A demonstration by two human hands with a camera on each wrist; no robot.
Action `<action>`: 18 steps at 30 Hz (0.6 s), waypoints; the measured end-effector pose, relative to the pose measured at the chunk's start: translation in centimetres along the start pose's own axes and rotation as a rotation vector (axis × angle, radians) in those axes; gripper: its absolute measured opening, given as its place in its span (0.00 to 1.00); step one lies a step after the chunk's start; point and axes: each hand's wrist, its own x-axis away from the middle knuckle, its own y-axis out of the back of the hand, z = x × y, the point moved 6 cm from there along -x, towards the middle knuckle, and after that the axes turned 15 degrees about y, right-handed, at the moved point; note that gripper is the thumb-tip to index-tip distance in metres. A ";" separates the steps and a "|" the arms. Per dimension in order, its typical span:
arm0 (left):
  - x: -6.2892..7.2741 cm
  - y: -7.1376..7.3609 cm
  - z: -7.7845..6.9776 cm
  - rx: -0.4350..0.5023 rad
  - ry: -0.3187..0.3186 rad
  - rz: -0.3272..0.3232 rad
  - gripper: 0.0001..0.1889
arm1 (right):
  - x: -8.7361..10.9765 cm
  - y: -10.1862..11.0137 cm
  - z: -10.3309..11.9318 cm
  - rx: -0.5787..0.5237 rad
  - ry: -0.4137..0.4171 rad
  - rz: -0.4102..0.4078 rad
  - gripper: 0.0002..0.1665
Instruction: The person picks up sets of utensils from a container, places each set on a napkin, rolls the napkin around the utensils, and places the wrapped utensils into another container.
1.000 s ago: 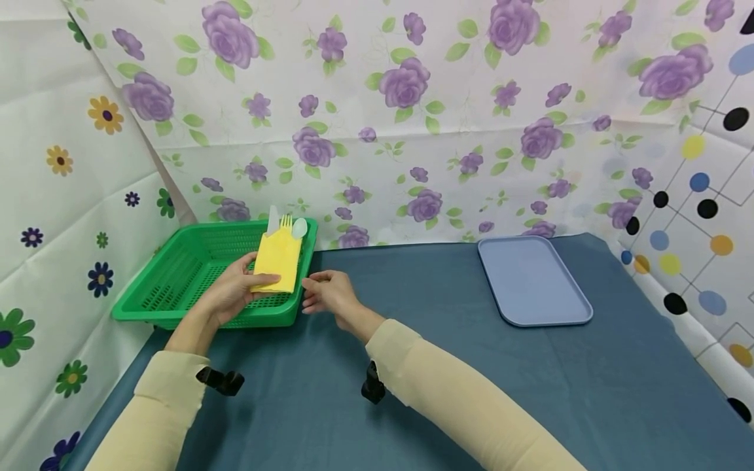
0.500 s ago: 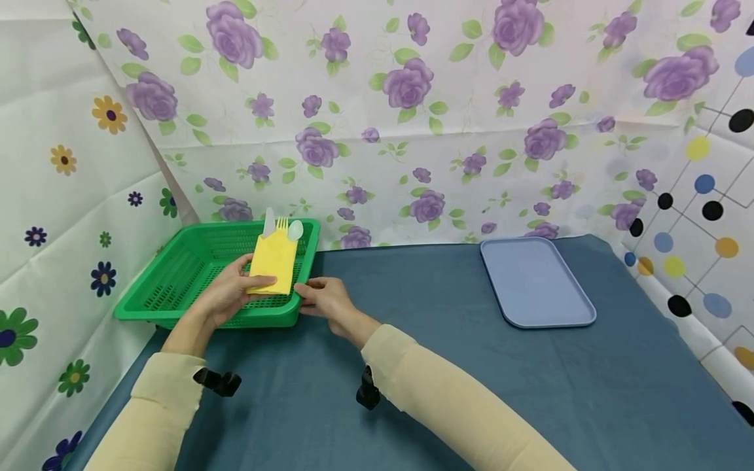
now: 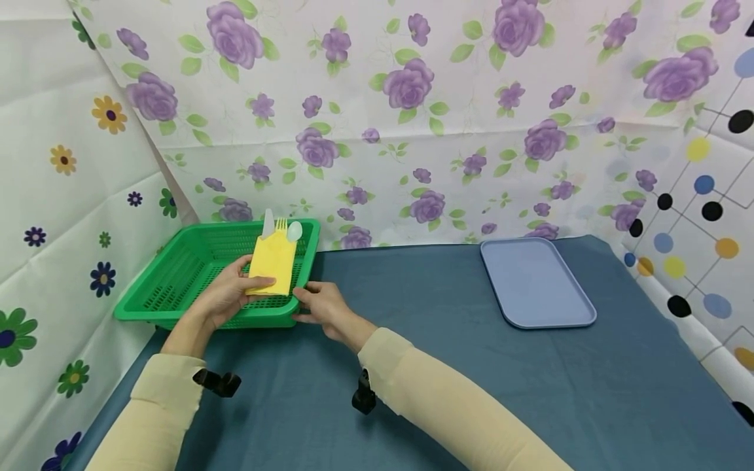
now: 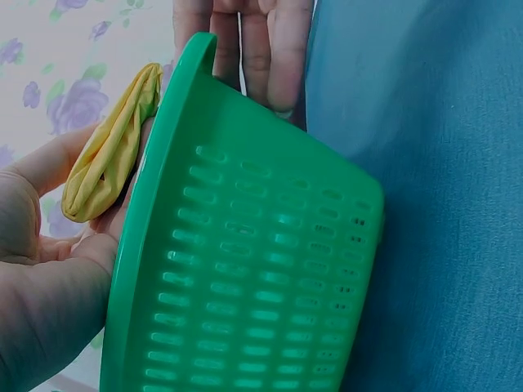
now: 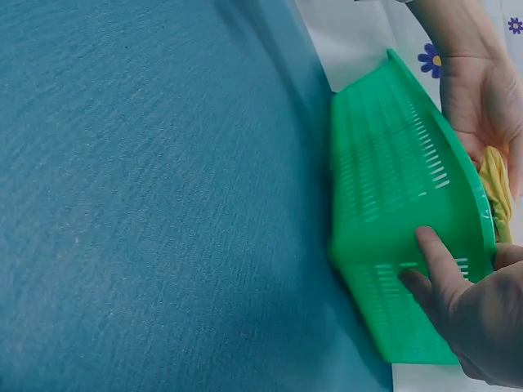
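My left hand holds a yellow folded cloth pouch over the right part of a green plastic basket. Out of its top stick a white knife, a yellow fork and a white spoon. In the left wrist view the pouch shows its folded bottom end, beside the basket's rim. At the basket's right front corner, my right hand grips the rim. The right wrist view shows its fingers against the outer wall, with the thumb up at the rim.
A grey-blue rectangular tray lies at the back right of the table, which a dark blue cloth covers. Flowered sheets hang behind and to the left, and a dotted one on the right.
My right hand has moved left from beside the basket onto its rim and now grips it. The left hand and the pouch have shifted only slightly.
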 end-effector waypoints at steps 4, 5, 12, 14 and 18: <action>-0.1 0.1 0.0 0.003 -0.004 -0.001 0.46 | 0.0 0.0 0.0 0.008 -0.003 -0.028 0.28; -0.1 0.2 0.0 0.002 -0.005 -0.002 0.46 | 0.0 0.0 0.0 0.010 -0.004 -0.038 0.29; -0.4 0.3 0.2 -0.009 0.004 -0.005 0.47 | -0.1 0.0 -0.1 -0.007 -0.015 -0.077 0.28; -0.4 0.3 0.2 0.000 0.008 -0.003 0.47 | -0.1 0.0 -0.1 -0.013 -0.012 -0.069 0.27; -0.3 0.6 0.2 0.007 0.015 -0.003 0.48 | 0.0 -0.2 -0.2 -0.025 -0.005 -0.054 0.27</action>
